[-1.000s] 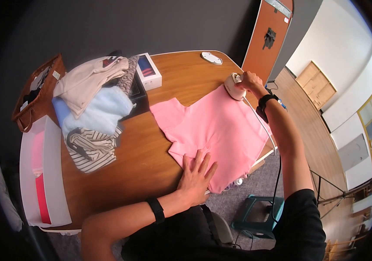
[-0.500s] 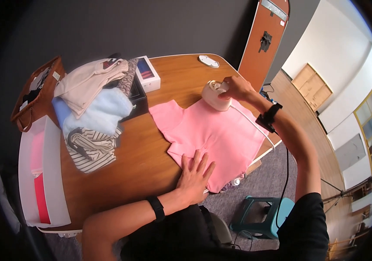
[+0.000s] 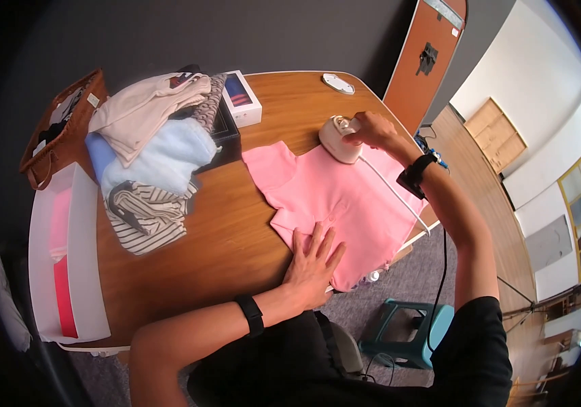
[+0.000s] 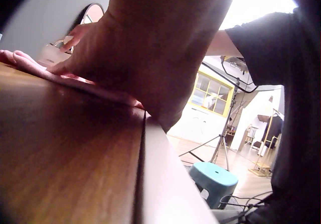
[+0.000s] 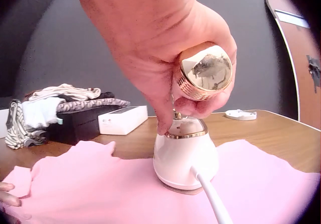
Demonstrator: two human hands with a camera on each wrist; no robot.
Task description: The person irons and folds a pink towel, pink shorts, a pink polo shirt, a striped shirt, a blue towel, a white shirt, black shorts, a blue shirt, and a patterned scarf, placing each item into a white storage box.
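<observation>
As you scan from the L, there's 1 brown basket (image 3: pixel 79 125), boxy w/ a fabric-looking wall, then 1 long white bin (image 3: pixel 85 264), semi-see-through, w/ 1 pink & 1 red piece inside. Next, a soft heap on the wood-grain table (image 3: pixel 222 251), min. 4 pcs: smooth beige garment (image 3: pixel 144 115), fuzzy pale-blue garment (image 3: pixel 168 156), crumpled striped garment (image 3: pixel 144 217), rolled patterned cloth (image 3: pixel 210 108). Right beside: 2 rectangular boxes, i.e. black box (image 3: pixel 228 146) & glossy white box (image 3: pixel 243 102). L hand (image 3: pixel 311 268) lies flat, fingers spread, on the near edge of 1 pink shirt (image 3: pixel 355 210), soft matte fabric, mostly flat w/ a few creases. 1 rounded white iron (image 3: pixel 336 141), gold trim, thin cord, sits base-down on the shirt's far part; R hand (image 3: pixel 374 130) grips its handle, fingers wrapped round. Just beyond, near the table's far edge: 1 flat oval white plate (image 3: pixel 339 83). Far R, on floor: 1 teal plastic stool (image 3: pixel 406 332).
</observation>
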